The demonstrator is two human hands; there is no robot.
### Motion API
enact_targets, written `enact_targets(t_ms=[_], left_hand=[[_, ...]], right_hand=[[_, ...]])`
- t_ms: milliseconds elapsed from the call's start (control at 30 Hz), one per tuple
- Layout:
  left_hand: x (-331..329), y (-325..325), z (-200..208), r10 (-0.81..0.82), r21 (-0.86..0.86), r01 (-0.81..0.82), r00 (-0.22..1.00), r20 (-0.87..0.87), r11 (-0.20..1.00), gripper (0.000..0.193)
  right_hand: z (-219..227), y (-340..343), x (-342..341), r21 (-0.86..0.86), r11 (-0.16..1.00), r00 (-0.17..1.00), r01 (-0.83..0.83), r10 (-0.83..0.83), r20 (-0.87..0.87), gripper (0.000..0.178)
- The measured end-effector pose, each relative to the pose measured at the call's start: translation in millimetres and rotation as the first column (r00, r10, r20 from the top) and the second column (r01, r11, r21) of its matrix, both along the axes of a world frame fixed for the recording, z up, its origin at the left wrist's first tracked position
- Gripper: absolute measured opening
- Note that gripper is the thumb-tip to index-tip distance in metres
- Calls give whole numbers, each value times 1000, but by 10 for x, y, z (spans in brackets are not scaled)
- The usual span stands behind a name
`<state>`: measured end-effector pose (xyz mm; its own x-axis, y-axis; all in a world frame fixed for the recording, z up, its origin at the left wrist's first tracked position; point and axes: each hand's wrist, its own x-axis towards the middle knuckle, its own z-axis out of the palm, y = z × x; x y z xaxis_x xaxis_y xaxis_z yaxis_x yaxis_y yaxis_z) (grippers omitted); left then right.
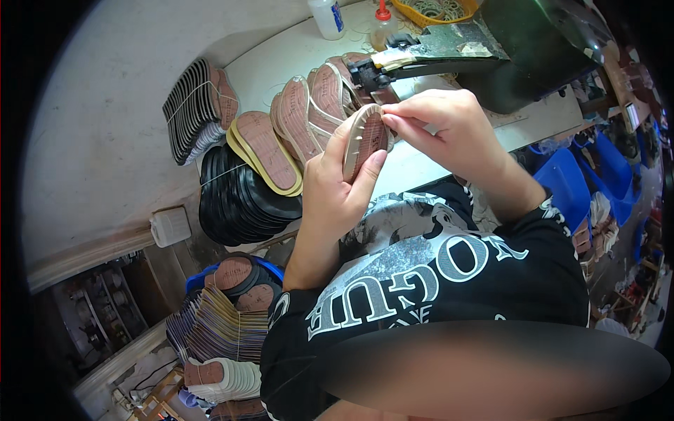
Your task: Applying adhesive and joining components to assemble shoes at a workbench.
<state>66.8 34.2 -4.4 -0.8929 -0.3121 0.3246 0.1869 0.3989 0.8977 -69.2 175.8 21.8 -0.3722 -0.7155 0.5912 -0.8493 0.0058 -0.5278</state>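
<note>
A reddish-brown insole [367, 146] with a pale, notched edge strip stands tilted in front of me. My left hand [335, 186] grips it near its lower end, thumb on the brown face and fingers behind the pale edge. At its upper tip, my right hand [444, 126] pinches the border between thumb and forefinger. Any small thing inside that pinch is hidden. Just behind, several brown insoles with pale rims [298, 116] lie overlapped on the white table [270, 52].
A green sewing-type machine [523, 52] reaches over the table from the right. Yellow-edged insoles [267, 151] top a black stack [242, 200] at left, beside a tied bundle [193, 105]. A bottle with a red cap [383, 31] and a yellow basket [428, 10] stand behind.
</note>
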Motion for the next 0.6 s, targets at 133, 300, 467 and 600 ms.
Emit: enact_targets(t_ms=[133, 300, 467, 600], left_hand=[[-26, -7, 12, 36, -82, -34, 999, 22, 996, 46], [-87, -4, -30, 90, -96, -81, 992, 87, 992, 46], [16, 17, 27, 200, -13, -200, 979, 27, 980, 44], [-31, -79, 79, 206, -7, -210, 964, -167, 978, 38]], right_hand=[[155, -88, -90, 258, 966, 988, 16, 25, -154, 17], [93, -229, -166, 273, 962, 983, 7, 43, -178, 14], [-97, -292, -547, 49, 970, 955, 240, -226, -192, 19], [16, -9, -352, -44, 968, 518, -245, 169, 839, 20]])
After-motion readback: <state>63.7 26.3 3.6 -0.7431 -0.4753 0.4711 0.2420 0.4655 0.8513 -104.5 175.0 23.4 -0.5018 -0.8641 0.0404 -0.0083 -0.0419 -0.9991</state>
